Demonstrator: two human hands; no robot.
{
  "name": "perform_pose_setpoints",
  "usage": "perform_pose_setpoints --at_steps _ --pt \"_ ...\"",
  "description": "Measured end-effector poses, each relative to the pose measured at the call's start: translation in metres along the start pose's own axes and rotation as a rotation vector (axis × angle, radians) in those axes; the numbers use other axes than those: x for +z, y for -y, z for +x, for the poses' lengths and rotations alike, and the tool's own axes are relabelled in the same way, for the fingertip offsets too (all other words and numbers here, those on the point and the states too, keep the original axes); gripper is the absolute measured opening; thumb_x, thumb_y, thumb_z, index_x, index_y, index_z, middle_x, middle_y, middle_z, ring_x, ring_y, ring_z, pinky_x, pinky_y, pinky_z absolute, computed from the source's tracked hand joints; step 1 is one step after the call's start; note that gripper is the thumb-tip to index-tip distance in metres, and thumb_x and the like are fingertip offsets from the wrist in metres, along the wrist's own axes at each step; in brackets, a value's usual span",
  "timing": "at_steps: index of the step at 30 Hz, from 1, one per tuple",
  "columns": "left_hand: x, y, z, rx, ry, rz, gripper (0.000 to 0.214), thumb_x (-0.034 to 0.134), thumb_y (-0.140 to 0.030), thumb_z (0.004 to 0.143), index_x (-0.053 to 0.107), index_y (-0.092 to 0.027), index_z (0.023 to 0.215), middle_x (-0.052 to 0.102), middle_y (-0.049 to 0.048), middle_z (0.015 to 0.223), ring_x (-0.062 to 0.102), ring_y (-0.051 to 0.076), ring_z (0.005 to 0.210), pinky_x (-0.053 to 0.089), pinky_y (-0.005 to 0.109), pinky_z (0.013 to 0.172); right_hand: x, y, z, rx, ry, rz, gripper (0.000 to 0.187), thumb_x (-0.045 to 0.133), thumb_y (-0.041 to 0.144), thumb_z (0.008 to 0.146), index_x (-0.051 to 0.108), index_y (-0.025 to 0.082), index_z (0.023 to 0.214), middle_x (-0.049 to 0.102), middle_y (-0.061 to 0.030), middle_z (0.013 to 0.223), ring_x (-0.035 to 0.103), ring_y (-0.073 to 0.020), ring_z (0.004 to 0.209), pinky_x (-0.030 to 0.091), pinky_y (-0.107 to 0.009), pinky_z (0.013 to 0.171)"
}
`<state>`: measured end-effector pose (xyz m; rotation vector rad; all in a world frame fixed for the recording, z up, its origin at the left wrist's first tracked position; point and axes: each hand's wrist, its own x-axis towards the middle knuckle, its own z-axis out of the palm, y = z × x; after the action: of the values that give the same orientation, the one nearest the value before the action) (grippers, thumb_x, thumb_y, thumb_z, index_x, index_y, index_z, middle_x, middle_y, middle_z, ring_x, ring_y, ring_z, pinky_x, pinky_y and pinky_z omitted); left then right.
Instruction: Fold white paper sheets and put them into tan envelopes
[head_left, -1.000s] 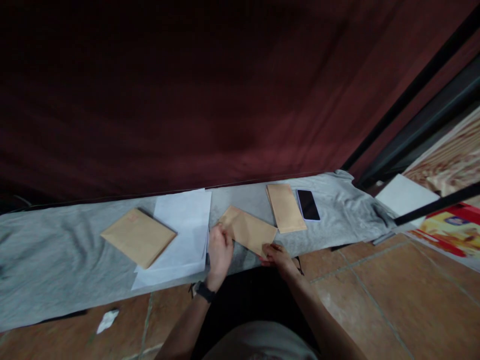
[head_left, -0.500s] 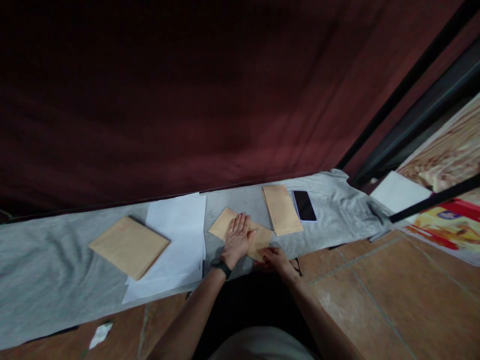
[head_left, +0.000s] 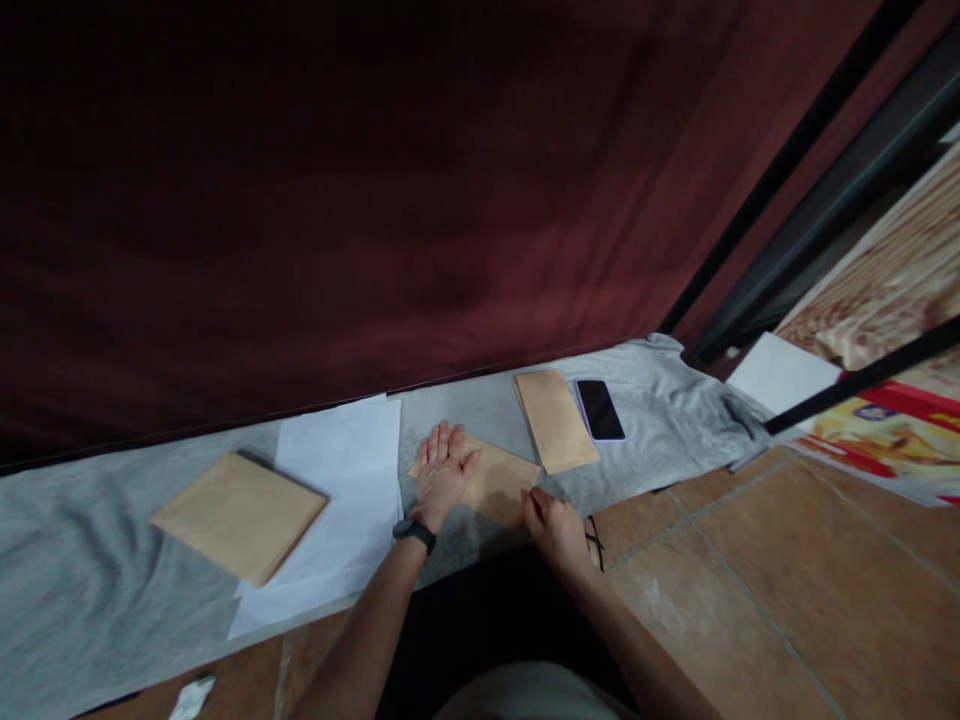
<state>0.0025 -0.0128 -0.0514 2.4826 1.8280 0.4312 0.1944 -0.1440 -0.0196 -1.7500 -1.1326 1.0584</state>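
Observation:
A tan paper envelope (head_left: 497, 480) lies slantwise on the grey cloth in front of me. My left hand (head_left: 442, 472), with a dark watch on its wrist, rests flat over the envelope's left end, fingers stretched out. At the near right corner my right hand (head_left: 551, 522) pinches the envelope's edge. Just beyond that corner is a small pile of similar envelopes (head_left: 559, 420), and beside it a dark-screened phone (head_left: 601, 410). Left of my hands, a thicker stack of envelopes (head_left: 240, 517) partly covers white paper sheets (head_left: 360, 470).
Grey cloth (head_left: 75, 560) covers the long narrow surface. A dark red curtain (head_left: 420, 250) hangs behind it. Black metal bars (head_left: 757, 210) and a colourful printed box (head_left: 885, 440) stand at the right. Below is a tiled floor (head_left: 720, 600), with a crumpled white scrap (head_left: 192, 698).
My left hand has slid left along the envelope to its left end, baring the middle. The right hand stays at the near right corner. The whole view has shifted slightly.

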Motion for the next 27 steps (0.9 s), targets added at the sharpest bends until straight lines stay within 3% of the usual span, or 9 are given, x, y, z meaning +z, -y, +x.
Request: perform_pose_setpoints --at_steps 3,5,9,14,19,23,27 --pt "-0.003 -0.002 -0.001 0.002 0.000 -0.038 0.062 0.039 -0.048 0.098 0.039 -0.016 0.151 0.034 0.0169 0.160 0.023 0.029 0.152 0.017 0.051 0.122 0.009 0.007 0.004 -0.447 -0.068 -0.409 0.037 0.045 0.030 0.098 0.063 0.021 0.130 0.064 -0.0117 0.134 0.057 -0.0274 0.127 0.043 -0.044 0.109" --pt "-0.005 -0.002 -0.002 -0.001 0.002 -0.059 0.061 0.039 -0.047 0.098 0.040 -0.016 0.151 0.034 0.0165 0.160 0.022 0.028 0.152 0.016 0.051 0.123 0.018 0.002 0.008 -0.609 -0.111 -0.629 0.047 0.044 0.029 0.099 0.051 0.016 0.144 0.047 -0.0139 0.152 0.042 -0.0294 0.141 0.035 -0.051 0.116" --pt "-0.006 -0.001 -0.002 -0.002 0.007 -0.060 0.062 0.039 -0.049 0.098 0.040 -0.016 0.151 0.034 0.0164 0.160 0.023 0.027 0.152 0.017 0.050 0.123 0.030 -0.020 0.011 -0.632 -0.173 -0.807 0.055 0.049 0.033 0.100 0.042 0.010 0.150 0.036 -0.0190 0.158 0.034 -0.0332 0.146 0.032 -0.053 0.117" --pt "-0.006 -0.001 -0.001 -0.031 -0.011 -0.095 0.065 0.038 -0.048 0.098 0.038 -0.008 0.150 0.035 0.0203 0.159 0.024 0.028 0.152 0.016 0.048 0.123 0.026 -0.036 0.002 -0.650 -0.211 -0.836 0.061 0.047 0.036 0.102 0.035 0.004 0.152 0.036 -0.0239 0.157 0.034 -0.0337 0.146 0.034 -0.053 0.117" --pt "-0.010 -0.006 -0.008 -0.168 -0.088 -0.288 0.066 0.045 -0.042 0.095 0.039 -0.001 0.147 0.033 0.0257 0.158 0.023 0.032 0.151 0.014 0.046 0.125 0.018 -0.044 -0.012 -0.663 -0.246 -0.804 0.062 0.049 0.036 0.101 0.035 0.007 0.153 0.036 -0.0217 0.157 0.037 -0.0337 0.145 0.035 -0.053 0.117" --pt "-0.015 -0.014 -0.032 -0.277 -0.144 -0.547 0.060 0.054 -0.034 0.090 0.045 -0.004 0.141 0.029 0.0262 0.159 0.018 0.035 0.152 0.007 0.049 0.126 0.017 -0.049 -0.015 -0.694 -0.282 -0.784 0.059 0.048 0.035 0.101 0.037 0.008 0.152 0.039 -0.0212 0.156 0.038 -0.0331 0.144 0.036 -0.052 0.117" --pt "-0.016 -0.023 -0.072 -0.375 -0.139 -0.690 0.058 0.061 -0.030 0.083 0.049 -0.015 0.137 0.040 0.0212 0.155 0.027 0.037 0.149 0.026 0.055 0.121 0.019 -0.050 -0.006 -0.693 -0.293 -0.756 0.056 0.048 0.034 0.099 0.043 0.006 0.147 0.044 -0.0240 0.152 0.042 -0.0354 0.141 0.039 -0.056 0.113"
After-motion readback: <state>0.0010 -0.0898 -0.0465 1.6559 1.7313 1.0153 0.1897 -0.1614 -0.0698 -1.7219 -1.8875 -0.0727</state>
